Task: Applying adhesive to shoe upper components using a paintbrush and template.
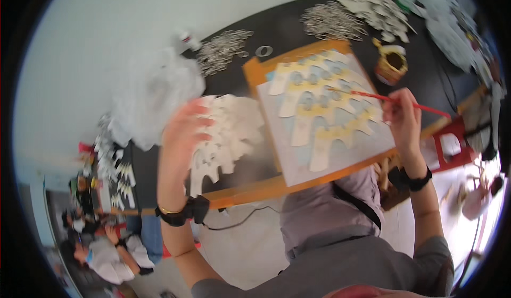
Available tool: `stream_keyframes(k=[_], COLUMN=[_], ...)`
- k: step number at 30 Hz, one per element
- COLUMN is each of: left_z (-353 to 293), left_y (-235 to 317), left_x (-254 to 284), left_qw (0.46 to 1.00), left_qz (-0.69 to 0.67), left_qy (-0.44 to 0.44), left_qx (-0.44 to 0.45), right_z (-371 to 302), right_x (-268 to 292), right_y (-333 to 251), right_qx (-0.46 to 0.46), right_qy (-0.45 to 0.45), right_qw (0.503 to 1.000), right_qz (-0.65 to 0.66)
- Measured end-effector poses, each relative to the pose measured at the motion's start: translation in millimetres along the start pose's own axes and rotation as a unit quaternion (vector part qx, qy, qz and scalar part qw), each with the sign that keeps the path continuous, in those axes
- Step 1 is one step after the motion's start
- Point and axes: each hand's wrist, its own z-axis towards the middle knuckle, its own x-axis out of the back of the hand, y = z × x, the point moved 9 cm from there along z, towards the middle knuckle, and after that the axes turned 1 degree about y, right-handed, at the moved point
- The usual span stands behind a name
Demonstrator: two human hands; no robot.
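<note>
Right hand (pixel 404 111), closed around a slim red-handled paintbrush (pixel 370 95), its tip over rows of flat cream cut-out pieces smeared yellow (pixel 340 132), these laid on a pale sheet (pixel 287 165) atop an orange board (pixel 256 74); left hand (pixel 183 126), blurred, fingers parted, at the left edge of a heap of plain cream cut-outs (pixel 234 125), whether gripping one cannot be told; small open pot (pixel 388 73), beside the board's far right corner

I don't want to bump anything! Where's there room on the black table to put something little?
Biggest: the back of the black table, between the two grey wiry piles, beyond the loose ring. Smaller: between the open jar and the plastic bag on the right. It's crowded on the orange board and at the white stack beside the left hand.
</note>
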Motion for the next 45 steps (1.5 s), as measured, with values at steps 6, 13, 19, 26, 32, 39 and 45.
stream_keyframes(k=[6, 13, 19, 26, 32, 39, 45], left_z=[-10, 1, -6, -1, 6, 4, 15], left_y=[-7, -22, -34, -35, -31, -17, -18], left_x=[-198, -202, -184, -174, -180, -199, -180], left_qw=[0.784, 0.767, 0.794, 0.799, 0.811, 0.797, 0.829], left_qz=[0.48, 0.511, 0.482, 0.482, 0.472, 0.479, 0.478], left_qy=[-0.287, -0.305, -0.307, -0.3, -0.292, -0.307, -0.27], left_qx=[-0.267, -0.241, -0.206, -0.197, -0.185, -0.203, -0.109], right_z=[-7, 13, 73, 58, 32, 15, 11], right_x=[47, 93, 62, 76, 116, 133, 140], right_y=[-60, -128, -98, -116, -116, -91, -57], right_qx=[0.136, 0.204, 0.142, 0.118, 0.164, 0.114, 0.0], right_qy=[0.09, 0.172, 0.064, 0.111, 0.149, 0.154, 0.142], right_qw=[0.985, 0.918, 0.881, 0.919, 0.951, 0.966, 0.99], right_qz=[-0.06, -0.295, -0.447, -0.36, -0.217, -0.174, -0.008])
